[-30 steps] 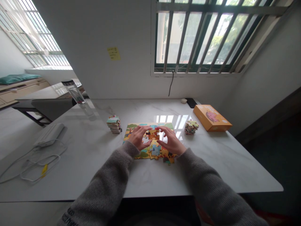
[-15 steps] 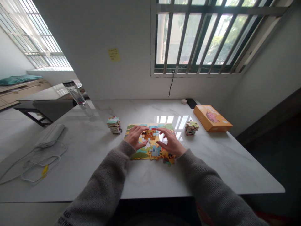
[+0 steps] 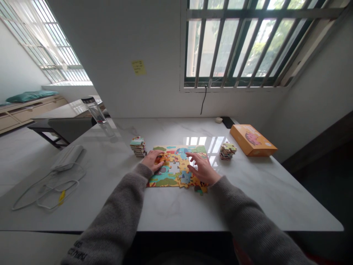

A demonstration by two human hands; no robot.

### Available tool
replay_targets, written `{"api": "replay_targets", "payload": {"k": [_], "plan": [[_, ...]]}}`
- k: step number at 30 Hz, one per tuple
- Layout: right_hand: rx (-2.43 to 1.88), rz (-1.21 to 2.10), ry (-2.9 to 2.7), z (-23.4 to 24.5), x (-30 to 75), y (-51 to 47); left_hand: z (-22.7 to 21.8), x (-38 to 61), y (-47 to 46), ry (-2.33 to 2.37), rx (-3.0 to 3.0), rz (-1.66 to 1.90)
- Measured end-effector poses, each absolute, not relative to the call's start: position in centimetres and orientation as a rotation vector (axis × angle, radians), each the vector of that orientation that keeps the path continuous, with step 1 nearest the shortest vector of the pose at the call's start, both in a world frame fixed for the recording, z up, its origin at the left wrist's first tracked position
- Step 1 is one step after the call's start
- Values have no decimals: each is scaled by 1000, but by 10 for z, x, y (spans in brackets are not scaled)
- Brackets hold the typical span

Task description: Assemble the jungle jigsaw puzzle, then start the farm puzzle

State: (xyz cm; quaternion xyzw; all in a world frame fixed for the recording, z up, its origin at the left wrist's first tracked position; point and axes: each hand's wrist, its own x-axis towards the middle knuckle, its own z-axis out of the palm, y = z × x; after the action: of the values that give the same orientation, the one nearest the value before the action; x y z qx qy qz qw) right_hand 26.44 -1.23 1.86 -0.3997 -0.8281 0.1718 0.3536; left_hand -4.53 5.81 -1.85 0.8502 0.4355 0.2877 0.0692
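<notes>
A jigsaw puzzle (image 3: pixel 167 182) with colourful pictures lies partly assembled on the white table, a pale gap showing in its middle. At its left side, my left hand (image 3: pixel 152 161) has thumb and fingers around orange puzzle pieces (image 3: pixel 163 157); the grip is partly hidden. My right hand (image 3: pixel 204 170) is over the right part, thumb and fingers apart, nothing visible between them. Some pieces (image 3: pixel 199 188) lie at the lower right edge, partly beyond the picture. One stack of puzzle pieces (image 3: pixel 138 147) stands to the left, another stack (image 3: pixel 228 151) to the right.
An orange box (image 3: pixel 252 140) lies at the back right, near a black phone (image 3: pixel 227 122) and a small white object (image 3: pixel 218 120). A clear bottle (image 3: pixel 95 111) stands at the left edge. A white device (image 3: pixel 67 157) with a looped cable (image 3: pixel 49 191) lies at left.
My left hand has moved left and the orange pieces have shifted left with it. The pale gap shows more plainly. My right hand stays nearly in place; the view has shifted slightly.
</notes>
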Motion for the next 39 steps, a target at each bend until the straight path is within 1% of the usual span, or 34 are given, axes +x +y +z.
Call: {"api": "replay_targets", "payload": {"k": [5,10,13,16,19,23,30,39], "plan": [[-960,494,-2120,20,262,-11,-25,-42,57,1460,2500,716],[-906,560,-2080,26,251,-4,-29,-39,57,1523,2502,688],[-873,496,-2212,26,235,4,-32,-39,59,1530,2520,695],[-858,363,-2399,22,218,13,-34,-39,60,1552,2530,706],[-923,228,-2523,18,205,21,-35,-39,60,1555,2542,705],[-990,134,-2586,15,198,24,-35,-39,59,1544,2569,703],[-1031,52,-2615,11,196,21,-38,-37,62,1583,2576,706],[-1056,70,-2642,11,196,21,-31,-37,60,1547,2606,681]]}}
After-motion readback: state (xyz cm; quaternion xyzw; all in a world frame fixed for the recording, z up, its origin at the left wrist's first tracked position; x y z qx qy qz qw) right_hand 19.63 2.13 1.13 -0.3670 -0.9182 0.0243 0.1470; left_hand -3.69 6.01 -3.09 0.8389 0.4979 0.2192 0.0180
